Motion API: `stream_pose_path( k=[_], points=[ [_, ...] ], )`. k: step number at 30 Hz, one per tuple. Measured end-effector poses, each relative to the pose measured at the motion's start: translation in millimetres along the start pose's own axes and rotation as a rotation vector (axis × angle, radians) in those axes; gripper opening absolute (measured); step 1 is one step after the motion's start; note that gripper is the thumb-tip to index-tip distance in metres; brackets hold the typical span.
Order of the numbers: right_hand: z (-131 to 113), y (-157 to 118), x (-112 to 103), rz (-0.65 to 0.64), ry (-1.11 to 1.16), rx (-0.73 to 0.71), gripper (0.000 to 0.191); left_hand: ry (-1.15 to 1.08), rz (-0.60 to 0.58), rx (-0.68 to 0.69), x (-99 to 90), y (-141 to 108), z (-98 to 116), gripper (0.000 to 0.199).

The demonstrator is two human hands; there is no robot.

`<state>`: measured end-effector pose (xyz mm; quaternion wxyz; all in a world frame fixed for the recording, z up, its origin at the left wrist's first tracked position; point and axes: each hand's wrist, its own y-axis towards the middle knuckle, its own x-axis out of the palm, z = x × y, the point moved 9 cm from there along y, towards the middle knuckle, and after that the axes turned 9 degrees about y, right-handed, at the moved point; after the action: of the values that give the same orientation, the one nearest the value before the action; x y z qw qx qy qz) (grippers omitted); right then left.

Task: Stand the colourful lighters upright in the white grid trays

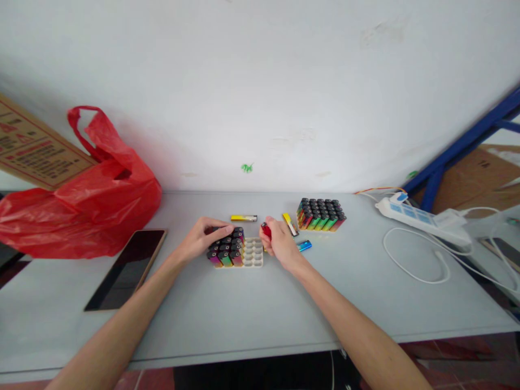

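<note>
A white tray (253,253) with round holes stands on the table, its left part filled with upright lighters (225,253) with black tops. My left hand (203,237) is closed around the back left of this group, thumb and forefinger at the tops of the rear lighters. To the right of the tray, my right hand (283,244) is closed on a red lighter (266,230) and holds it tilted. A yellow lighter (244,218) lies behind the tray. Beyond my right hand lie another yellow lighter (290,223) and a blue lighter (304,246), partly hidden by that hand.
A full block of lighters (322,215) stands at the back right. A dark tablet (125,271) lies at the left, near a red plastic bag (117,200) and a cardboard box (36,146). A white power strip (422,219) and a cable (414,283) are on the right.
</note>
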<state>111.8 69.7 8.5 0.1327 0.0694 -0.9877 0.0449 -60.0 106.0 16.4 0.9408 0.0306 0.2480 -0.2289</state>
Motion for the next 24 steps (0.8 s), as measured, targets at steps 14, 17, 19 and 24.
stream_pose_path(
  k=[14,17,19,24],
  points=[
    [-4.8,-0.6,-8.0,0.053,-0.113,-0.076,0.064,0.046,-0.004,0.024,-0.4,-0.7,1.6,0.054],
    [-4.2,0.7,-9.5,0.052,-0.162,-0.109,0.063,0.077,-0.006,0.042,-0.7,-0.7,4.4,0.055],
    [-3.8,1.5,-9.6,0.041,-0.184,-0.129,0.061,0.105,-0.006,0.056,-1.6,-0.7,6.3,0.055],
    [-9.0,-0.4,-8.8,0.030,-0.236,-0.168,0.067,0.154,-0.001,0.075,-4.6,-2.2,9.8,0.056]
  ],
)
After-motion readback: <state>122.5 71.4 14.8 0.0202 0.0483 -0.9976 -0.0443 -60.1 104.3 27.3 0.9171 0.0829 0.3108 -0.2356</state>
